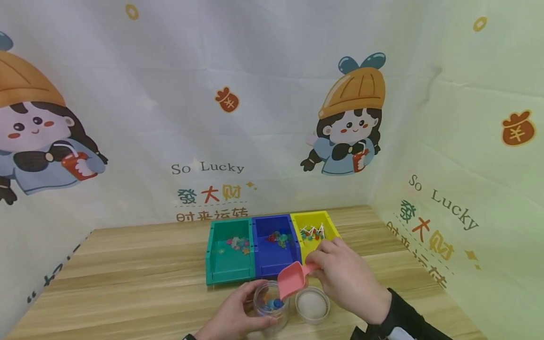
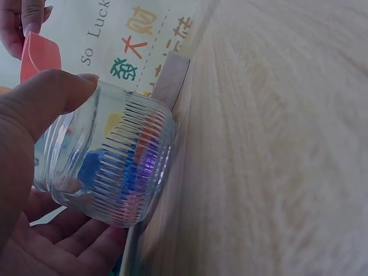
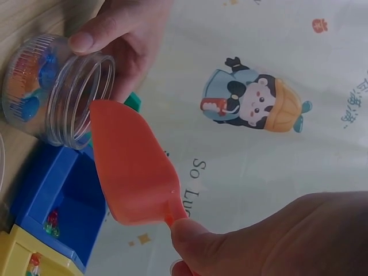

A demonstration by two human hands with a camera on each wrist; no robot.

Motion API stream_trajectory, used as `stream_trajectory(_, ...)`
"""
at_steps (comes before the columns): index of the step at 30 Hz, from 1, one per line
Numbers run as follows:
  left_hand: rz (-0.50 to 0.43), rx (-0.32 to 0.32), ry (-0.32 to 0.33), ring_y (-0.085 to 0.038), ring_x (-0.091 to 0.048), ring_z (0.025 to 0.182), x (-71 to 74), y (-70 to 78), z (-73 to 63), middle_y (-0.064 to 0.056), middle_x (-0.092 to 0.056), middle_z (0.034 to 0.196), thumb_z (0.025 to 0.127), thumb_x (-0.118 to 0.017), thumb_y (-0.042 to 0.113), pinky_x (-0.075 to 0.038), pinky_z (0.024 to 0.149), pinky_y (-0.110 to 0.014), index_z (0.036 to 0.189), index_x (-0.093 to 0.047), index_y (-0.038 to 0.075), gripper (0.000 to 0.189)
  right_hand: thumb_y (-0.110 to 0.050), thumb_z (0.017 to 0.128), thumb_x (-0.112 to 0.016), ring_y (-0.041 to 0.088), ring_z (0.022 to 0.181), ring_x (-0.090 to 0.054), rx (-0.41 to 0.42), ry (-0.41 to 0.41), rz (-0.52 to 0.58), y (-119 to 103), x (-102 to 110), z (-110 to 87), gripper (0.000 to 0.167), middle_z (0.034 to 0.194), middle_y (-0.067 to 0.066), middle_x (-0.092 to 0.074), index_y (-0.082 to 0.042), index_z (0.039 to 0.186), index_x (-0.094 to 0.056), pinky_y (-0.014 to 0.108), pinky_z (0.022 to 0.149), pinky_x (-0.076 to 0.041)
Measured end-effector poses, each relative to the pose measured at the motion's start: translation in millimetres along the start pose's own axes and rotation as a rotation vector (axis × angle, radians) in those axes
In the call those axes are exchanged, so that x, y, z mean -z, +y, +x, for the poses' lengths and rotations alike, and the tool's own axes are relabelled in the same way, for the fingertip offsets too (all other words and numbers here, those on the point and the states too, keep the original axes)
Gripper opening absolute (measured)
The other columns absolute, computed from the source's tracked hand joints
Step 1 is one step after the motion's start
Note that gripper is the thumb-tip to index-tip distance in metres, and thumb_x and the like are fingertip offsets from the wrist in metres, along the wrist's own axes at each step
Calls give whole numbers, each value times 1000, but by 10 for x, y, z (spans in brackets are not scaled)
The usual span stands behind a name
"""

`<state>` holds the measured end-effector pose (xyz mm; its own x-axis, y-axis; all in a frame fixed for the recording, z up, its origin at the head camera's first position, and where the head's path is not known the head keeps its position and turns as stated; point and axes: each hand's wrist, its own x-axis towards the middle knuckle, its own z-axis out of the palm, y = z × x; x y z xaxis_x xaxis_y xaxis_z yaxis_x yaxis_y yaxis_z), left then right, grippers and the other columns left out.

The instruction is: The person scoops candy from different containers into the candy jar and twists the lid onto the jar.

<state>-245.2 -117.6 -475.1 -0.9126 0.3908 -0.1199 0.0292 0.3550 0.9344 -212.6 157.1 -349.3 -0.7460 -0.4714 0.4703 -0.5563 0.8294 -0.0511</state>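
The backdrop [image 1: 272, 127] reads “So Lucky”, “發大财”, “时来运转”, its bags [image 1: 518, 129] “¥”.

Reads as a staged tabletop booth: wood-grain surface [image 1: 140, 269], hung cloth [image 1: 272, 127] walling it at 12, 3 and 9 o'clock in the head view, printed with cartoon figures [image 1: 352, 118], red money bags [image 1: 227, 100] and "So Lucky" lettering [image 1: 208, 167]. Green, blue and yellow bins [image 1: 274, 259] toward 6 o'clock, small bright bits [image 1: 239, 243] inside, look craft/play-like. Can't tell home vs office vs lab; cloth hides what's behind.
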Motion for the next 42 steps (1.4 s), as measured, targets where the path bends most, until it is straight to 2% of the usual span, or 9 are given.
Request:
stream_trajectory(6, -11, 1, -10, -28, -63, 131, 0, 15, -10, -11, -64, 145, 88, -95, 34, -61, 110, -49, 155, -56, 10, 81, -23, 91, -91, 13, 93, -55, -52, -47, 10, -21, 26, -1, 15, 95, -6, -70, -16, 102, -82, 34, 87, -60)
stream_trajectory(16, 21, -28, 4, -26, -62, 127, -11, 48, -25, -11, -62, 144, 88, -96, 35, -62, 105, -46, 155, -56, 11, 82, -23, 91, -91, 13, 93, -54, -53, -46, 13, -1, 34, -11, 16, 94, -6, -69, -16, 102, -82, 33, 87, -59)
stream_trajectory(19, 25, -27, 14, -30, -60, 131, -8, 73, -35, -14, -59, 149, 86, -97, 37, -58, 111, -54, 157, -55, 11, 86, -22, 91, -91, 13, 93, -55, -55, -39, 17, -2, 48, -11, 16, 95, -6, -70, -16, 103, -82, 34, 87, -60)
stream_trajectory(24, 11, -8, 36, -43, -52, 146, 8, 139, -57, -16, -54, 160, 85, -97, 41, -42, 122, -73, 160, -52, 12, 93, -21, 89, -92, 13, 94, -57, -48, -17, 11, -2, 79, -11, 19, 96, -5, -71, -15, 104, -82, 35, 88, -61)
stream_trajectory(28, 18, -47, 51, -47, -49, 151, 51, 178, -83, -19, -54, 162, 89, -94, 36, -42, 123, -70, 162, -49, 7, 91, -19, 88, -93, 13, 94, -57, -45, 0, 8, 1, 100, -10, 20, 98, -4, -73, -15, 105, -82, 34, 89, -62)
stream_trajectory(34, 20, -135, 127, -43, -56, 147, 128, 259, -112, -21, -57, 159, 93, -91, 31, -47, 123, -63, 160, -50, 4, 84, -18, 86, -95, 13, 93, -58, -42, 44, -2, 10, 106, -1, 22, 100, -3, -75, -14, 104, -82, 33, 87, -62)
stream_trajectory(42, -29, -202, 257, -41, -58, 146, 268, 408, -126, -19, -57, 160, 97, -87, 25, -55, 117, -55, 159, -52, 6, 74, -17, 89, -93, 15, 93, -59, -44, 127, 10, 38, 130, 12, 18, 94, -4, -71, -14, 102, -81, 33, 86, -61)
